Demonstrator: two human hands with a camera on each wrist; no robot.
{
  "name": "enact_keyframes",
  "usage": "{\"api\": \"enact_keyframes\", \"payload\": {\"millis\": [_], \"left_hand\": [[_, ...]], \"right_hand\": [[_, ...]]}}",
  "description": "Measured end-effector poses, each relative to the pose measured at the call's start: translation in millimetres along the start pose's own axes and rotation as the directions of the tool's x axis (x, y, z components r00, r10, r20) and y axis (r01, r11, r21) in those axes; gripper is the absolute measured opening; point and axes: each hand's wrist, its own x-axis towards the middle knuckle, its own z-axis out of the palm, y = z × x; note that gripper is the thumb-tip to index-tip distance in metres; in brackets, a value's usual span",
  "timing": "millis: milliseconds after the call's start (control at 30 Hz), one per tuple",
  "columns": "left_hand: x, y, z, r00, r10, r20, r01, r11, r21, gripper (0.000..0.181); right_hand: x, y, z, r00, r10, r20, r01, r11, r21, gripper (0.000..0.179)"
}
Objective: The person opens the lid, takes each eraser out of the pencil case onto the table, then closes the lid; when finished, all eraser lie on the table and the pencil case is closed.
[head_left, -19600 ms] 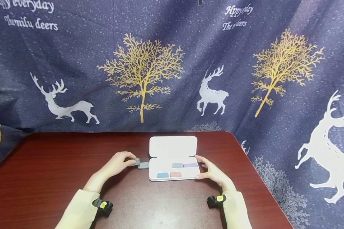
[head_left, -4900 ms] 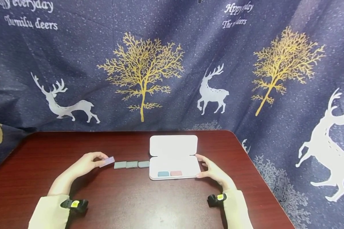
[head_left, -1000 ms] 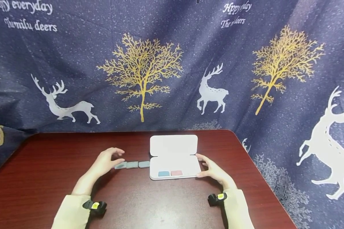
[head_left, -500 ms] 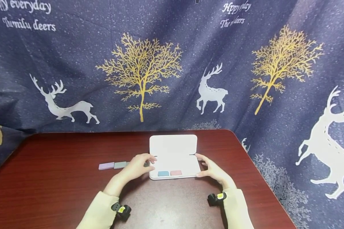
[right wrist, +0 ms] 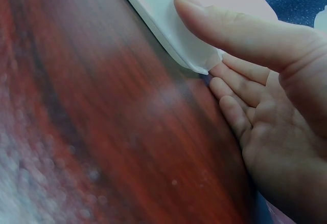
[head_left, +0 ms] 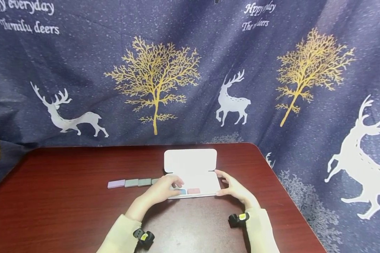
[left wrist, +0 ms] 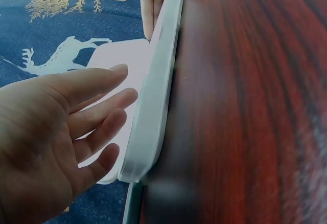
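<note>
- Dark-blue cloth point(head_left: 190, 116) printed with white deer and yellow trees fills the top of the frame.
- Glossy red-brown wooden worktop point(head_left: 66, 207) runs across the lower half.
- Flat white rectangular case point(head_left: 206, 180) sits right of centre, its lid point(head_left: 190, 160) folded back toward the cloth.
- Right hand point(head_left: 233, 187) clasps the case's right end between thumb and fingers.
- Left hand point(head_left: 162, 188) reaches over the case's left end, fingers apart; whether it touches anything inside, I cannot tell.
- Lilac block point(head_left: 116, 184) and three grey-green blocks point(head_left: 131, 183) lie in a row left of the case, the nearest partly hidden by the left hand.
- Inside, along the front wall: pink block point(head_left: 194, 190), and blue block point(head_left: 182, 192) partly covered by that hand.
</note>
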Motion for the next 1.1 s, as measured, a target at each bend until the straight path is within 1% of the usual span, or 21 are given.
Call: {"api": "enact_keyframes", "payload": {"millis": [167, 333, 567, 733, 967, 1100], "left_hand": [[-2.3, 1.2, 4.8, 1.0, -0.016, 0.02, 0.016, 1.0, -0.002, 0.023], [-2.8, 2.5, 8.2, 0.999, -0.025, 0.019, 0.026, 1.0, -0.007, 0.023], [-4.8, 4.3, 8.3, 0.999, -0.041, 0.016, 0.041, 0.999, -0.002, 0.023], [-5.1, 4.3, 8.9, 0.999, -0.037, 0.014, 0.037, 0.999, 0.005, 0.024], [-4.2, 3.9, 9.0, 1.0, -0.021, 0.023, 0.021, 1.0, -0.017, 0.023], [-3.5, 3.4, 9.6, 1.0, -0.007, 0.012, 0.007, 1.0, 0.001, 0.023]], "right_hand": [[0.3, 1.1, 0.7, 1.0, -0.001, 0.001, 0.001, 1.0, -0.005, 0.087], [-0.7, 1.0, 0.8, 1.0, 0.008, 0.001, -0.008, 1.0, 0.0, 0.086], [-2.0, 0.1, 1.0, 1.0, 0.019, -0.002, -0.019, 1.0, 0.004, 0.086], [-1.9, 0.0, 0.5, 1.0, 0.023, -0.004, -0.023, 1.0, 0.002, 0.086], [-0.8, 1.1, 0.4, 1.0, 0.015, 0.002, -0.015, 1.0, 0.001, 0.087], [0.0, 1.6, 0.8, 1.0, 0.017, -0.003, -0.017, 1.0, -0.008, 0.088]]}}
